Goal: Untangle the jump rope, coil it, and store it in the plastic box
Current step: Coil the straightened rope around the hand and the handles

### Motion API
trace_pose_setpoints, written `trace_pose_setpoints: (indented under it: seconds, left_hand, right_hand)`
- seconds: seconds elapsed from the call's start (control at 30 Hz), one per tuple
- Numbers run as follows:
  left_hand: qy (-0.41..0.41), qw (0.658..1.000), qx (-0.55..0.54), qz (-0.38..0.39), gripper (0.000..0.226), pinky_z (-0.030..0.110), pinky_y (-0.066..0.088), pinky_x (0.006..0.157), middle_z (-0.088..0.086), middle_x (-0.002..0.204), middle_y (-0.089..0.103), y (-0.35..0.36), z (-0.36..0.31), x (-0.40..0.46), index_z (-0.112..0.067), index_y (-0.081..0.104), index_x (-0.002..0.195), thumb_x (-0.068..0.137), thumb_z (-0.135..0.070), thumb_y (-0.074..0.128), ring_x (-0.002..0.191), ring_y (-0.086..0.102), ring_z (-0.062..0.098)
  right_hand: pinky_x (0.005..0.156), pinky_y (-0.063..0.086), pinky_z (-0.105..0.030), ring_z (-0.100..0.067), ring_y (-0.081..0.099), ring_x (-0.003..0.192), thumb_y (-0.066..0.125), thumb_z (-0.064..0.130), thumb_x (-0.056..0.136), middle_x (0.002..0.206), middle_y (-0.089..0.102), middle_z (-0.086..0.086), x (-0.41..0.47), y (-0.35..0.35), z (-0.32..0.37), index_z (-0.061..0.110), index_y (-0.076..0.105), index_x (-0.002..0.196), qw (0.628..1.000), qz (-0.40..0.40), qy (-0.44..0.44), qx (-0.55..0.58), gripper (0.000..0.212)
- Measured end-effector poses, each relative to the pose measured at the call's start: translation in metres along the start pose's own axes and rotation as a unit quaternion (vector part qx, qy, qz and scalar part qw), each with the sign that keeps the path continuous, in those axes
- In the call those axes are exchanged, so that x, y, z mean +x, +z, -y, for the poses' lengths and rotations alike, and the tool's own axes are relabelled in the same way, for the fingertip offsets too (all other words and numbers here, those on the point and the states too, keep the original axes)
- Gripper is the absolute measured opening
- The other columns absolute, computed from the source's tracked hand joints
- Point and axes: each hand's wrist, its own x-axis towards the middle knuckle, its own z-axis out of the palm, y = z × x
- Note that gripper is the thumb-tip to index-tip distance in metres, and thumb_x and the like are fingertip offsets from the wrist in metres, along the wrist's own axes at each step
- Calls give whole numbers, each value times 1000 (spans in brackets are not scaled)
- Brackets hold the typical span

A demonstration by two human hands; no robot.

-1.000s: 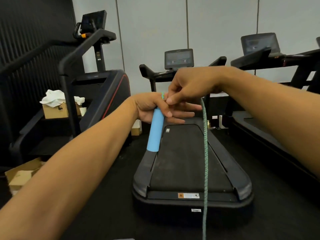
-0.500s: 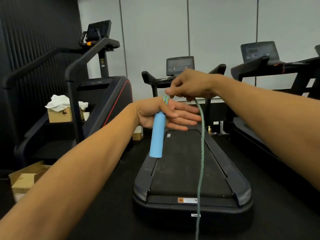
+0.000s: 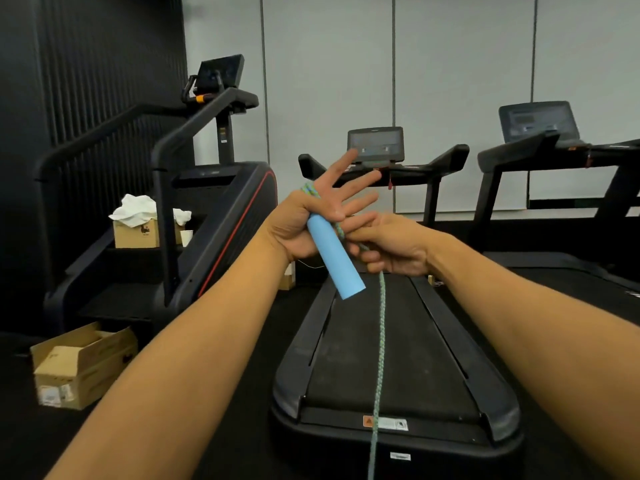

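The left hand [image 3: 304, 220] has tipped the blue handle [image 3: 334, 259] toward five o'clock, thumb pinning it, fingers now fanned toward one o'clock. At three o'clock of it, touching, the right hand [image 3: 394, 247] has dropped below, pinching the rope [image 3: 380, 341] that hangs to six o'clock: the first coil looks begun.

A gym: a treadmill [image 3: 391, 358] fills centre frame, another [image 3: 561, 143] upper right, probably a stair climber [image 3: 194, 216] at left.

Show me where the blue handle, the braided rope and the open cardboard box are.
blue handle [image 3: 334, 259]: head view, middle of the tube.
braided rope [image 3: 380, 344]: head view, hanging stretch over the treadmill belt.
open cardboard box [image 3: 81, 372]: head view, front wall, on the floor at left.
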Motion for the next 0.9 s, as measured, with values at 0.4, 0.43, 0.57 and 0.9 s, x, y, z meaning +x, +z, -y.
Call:
trace_pose_setpoints:
  seconds: [0.4, 0.43, 0.57, 0.9]
  left_hand:
    - [-198, 971, 128, -37, 93, 29, 57, 75, 12, 122, 65, -12, 11, -11, -18, 36, 150, 66, 20, 39, 90, 71, 24]
    - [-216, 967, 137, -15, 83, 32, 57, 82, 12, 111, 69, -10, 12, -12, -13, 43, 144, 67, 19, 40, 87, 70, 22]
    - [-249, 962, 105, 20, 56, 58, 46, 102, 11, 109, 71, -6, 10, -12, -13, 69, 109, 74, 17, 37, 111, 68, 26]
    - [-317, 940, 50, 116, 76, 71, 36, 101, 16, 162, 27, -2, 27, -11, -27, 17, 158, 94, 7, 39, 146, 28, 46]
  right_hand:
    - [44, 31, -18, -8, 36, 48, 55, 5, 97, 65, 55, -7, -18, -3, 15, -4, 71, 98, 987, 78, 58, -127, 18]
    - [43, 32, -18, -8, 37, 47, 56, 4, 96, 64, 55, -7, -18, -4, 19, -1, 72, 92, 984, 82, 62, -148, 17]
    - [44, 28, -22, -11, 34, 48, 59, 8, 95, 60, 52, -5, -12, -6, 33, 1, 71, 86, 972, 89, 60, -207, 17]
    - [47, 37, -22, -12, 40, 49, 75, 42, 81, 51, 48, 1, -7, -13, 58, 12, 66, 62, 936, 13, 20, -352, 36]
